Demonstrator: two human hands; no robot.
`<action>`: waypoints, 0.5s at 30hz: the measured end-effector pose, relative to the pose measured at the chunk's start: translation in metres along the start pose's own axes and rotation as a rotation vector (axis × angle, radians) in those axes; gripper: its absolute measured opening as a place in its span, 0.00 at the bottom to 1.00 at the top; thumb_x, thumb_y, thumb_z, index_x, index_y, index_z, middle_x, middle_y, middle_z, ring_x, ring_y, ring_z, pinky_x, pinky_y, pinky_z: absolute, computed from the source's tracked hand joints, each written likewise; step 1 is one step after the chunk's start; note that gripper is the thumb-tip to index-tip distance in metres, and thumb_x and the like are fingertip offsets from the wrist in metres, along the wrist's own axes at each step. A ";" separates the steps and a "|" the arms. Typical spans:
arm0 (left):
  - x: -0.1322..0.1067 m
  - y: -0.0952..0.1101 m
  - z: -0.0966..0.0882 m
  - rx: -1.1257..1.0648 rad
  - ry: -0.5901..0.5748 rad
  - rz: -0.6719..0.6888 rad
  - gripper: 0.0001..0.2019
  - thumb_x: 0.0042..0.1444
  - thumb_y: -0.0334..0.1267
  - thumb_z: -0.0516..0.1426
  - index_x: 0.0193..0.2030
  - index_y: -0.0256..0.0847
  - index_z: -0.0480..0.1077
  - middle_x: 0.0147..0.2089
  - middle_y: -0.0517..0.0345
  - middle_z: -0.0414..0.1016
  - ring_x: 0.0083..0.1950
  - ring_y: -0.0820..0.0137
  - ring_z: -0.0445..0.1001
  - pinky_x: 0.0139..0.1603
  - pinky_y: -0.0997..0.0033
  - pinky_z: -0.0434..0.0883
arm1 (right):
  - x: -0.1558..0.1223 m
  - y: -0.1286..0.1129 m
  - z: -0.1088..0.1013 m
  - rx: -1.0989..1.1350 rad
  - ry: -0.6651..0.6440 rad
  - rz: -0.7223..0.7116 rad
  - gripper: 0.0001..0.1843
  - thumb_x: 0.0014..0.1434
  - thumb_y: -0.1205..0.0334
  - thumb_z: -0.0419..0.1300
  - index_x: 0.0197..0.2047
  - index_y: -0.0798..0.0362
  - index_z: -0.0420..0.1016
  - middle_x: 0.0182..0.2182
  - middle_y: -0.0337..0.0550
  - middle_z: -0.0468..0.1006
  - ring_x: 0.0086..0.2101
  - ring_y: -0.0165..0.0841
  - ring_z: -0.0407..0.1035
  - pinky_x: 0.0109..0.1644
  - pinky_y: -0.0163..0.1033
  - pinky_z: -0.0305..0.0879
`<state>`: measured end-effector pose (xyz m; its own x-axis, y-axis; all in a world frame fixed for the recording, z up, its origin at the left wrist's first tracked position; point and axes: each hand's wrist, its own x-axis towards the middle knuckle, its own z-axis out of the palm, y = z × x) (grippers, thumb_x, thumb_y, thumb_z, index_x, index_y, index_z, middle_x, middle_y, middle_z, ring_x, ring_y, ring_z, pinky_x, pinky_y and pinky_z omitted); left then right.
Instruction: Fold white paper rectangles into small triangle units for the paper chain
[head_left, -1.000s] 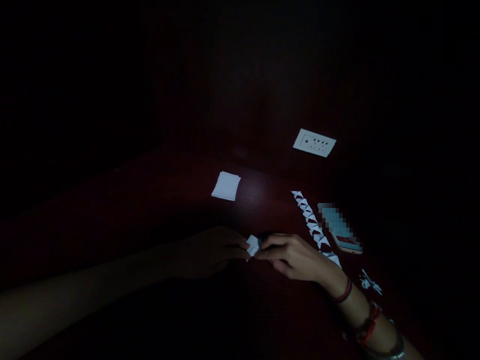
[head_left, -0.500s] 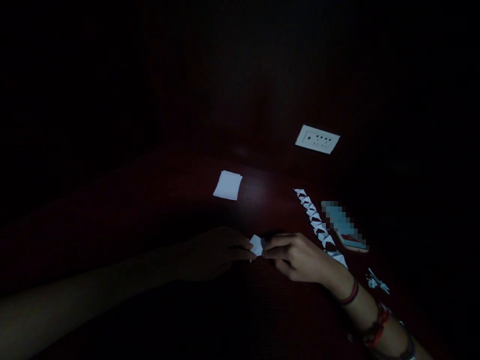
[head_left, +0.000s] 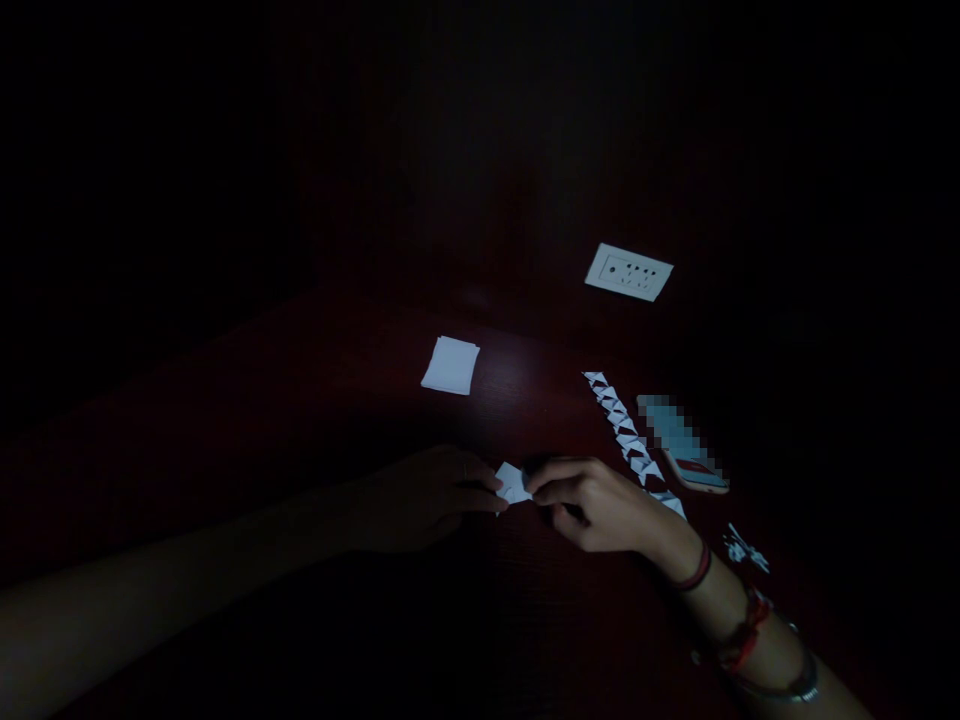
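As the head camera looks down at the dark table (head_left: 529,395), a small white paper (head_left: 512,483) sits right between the two hands. It is just to the right of the left hand (head_left: 431,500) and just to the left of the right hand (head_left: 600,505). Both hands touch it, so neither is nearer. The left finger and thumb are a little apart and hold its left side. The right finger and thumb are almost closed on its right corner. The paper looks about as long as it is wide, so I can't tell a long way. A row of folded papers (head_left: 617,420) runs up and away, just past the right hand.
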<state>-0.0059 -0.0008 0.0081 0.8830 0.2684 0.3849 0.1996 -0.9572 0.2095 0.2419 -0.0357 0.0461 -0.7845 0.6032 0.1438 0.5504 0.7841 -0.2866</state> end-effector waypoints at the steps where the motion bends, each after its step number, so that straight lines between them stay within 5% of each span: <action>1: 0.000 0.000 0.000 -0.001 -0.003 0.004 0.23 0.52 0.25 0.49 0.53 0.49 0.61 0.53 0.58 0.64 0.54 0.65 0.61 0.53 0.62 0.60 | -0.001 0.001 0.000 0.005 0.015 0.008 0.15 0.49 0.75 0.50 0.37 0.58 0.74 0.40 0.44 0.73 0.37 0.30 0.68 0.45 0.34 0.65; 7: 0.000 0.001 0.001 -0.008 0.030 -0.007 0.20 0.54 0.27 0.49 0.52 0.47 0.62 0.52 0.57 0.65 0.54 0.65 0.61 0.54 0.62 0.60 | 0.000 0.003 0.002 0.034 0.010 -0.029 0.20 0.50 0.74 0.50 0.45 0.54 0.71 0.44 0.43 0.71 0.40 0.30 0.67 0.44 0.35 0.65; 15: -0.001 -0.001 0.002 -0.018 0.018 -0.004 0.21 0.53 0.26 0.49 0.52 0.47 0.62 0.52 0.56 0.64 0.55 0.64 0.60 0.54 0.61 0.61 | -0.001 0.002 0.001 0.002 -0.032 -0.015 0.15 0.50 0.73 0.51 0.38 0.55 0.74 0.43 0.42 0.71 0.38 0.30 0.68 0.43 0.35 0.65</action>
<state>-0.0064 -0.0008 0.0062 0.8745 0.2743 0.4001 0.1954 -0.9541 0.2269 0.2432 -0.0350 0.0445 -0.8017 0.5861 0.1173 0.5379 0.7930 -0.2861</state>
